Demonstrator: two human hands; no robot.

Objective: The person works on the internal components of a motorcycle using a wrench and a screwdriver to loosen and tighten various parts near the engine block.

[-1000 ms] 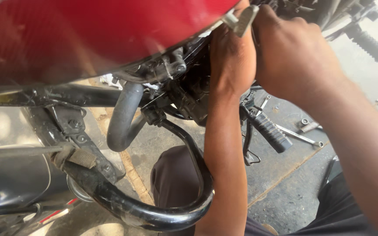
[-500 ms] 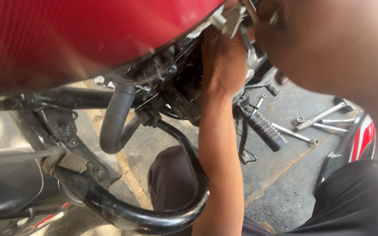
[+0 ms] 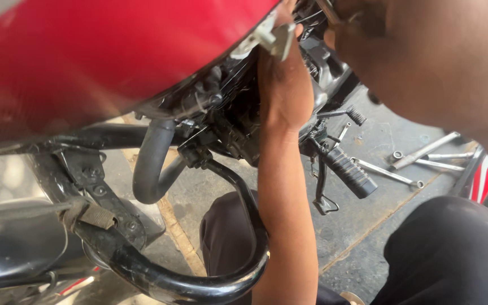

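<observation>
- Since half a second ago the view has moved closer: the right forearm now covers more of the upper right, and the tools on the floor sit further right.
- The left hand (image 3: 285, 90) is pushed up under the red fuel tank (image 3: 103, 51), against the black engine (image 3: 238, 121); its fingers are hidden, so I cannot tell whether they grip something.
- The right hand (image 3: 362, 25) is at the top edge, blurred and very near the camera; its grip I cannot tell.
- A small grey metal bracket (image 3: 278, 36) hangs at the tank edge, touching the left hand, its long axis about vertical, pointing down.
- The work looks to be in the middle: the tank is on the frame, hands are inside.
- Outward: the black crash guard (image 3: 199, 282) curves below, the footpeg (image 3: 350, 172) points down-right, and spanners (image 3: 419, 155) lie on the concrete floor (image 3: 379, 226).
</observation>
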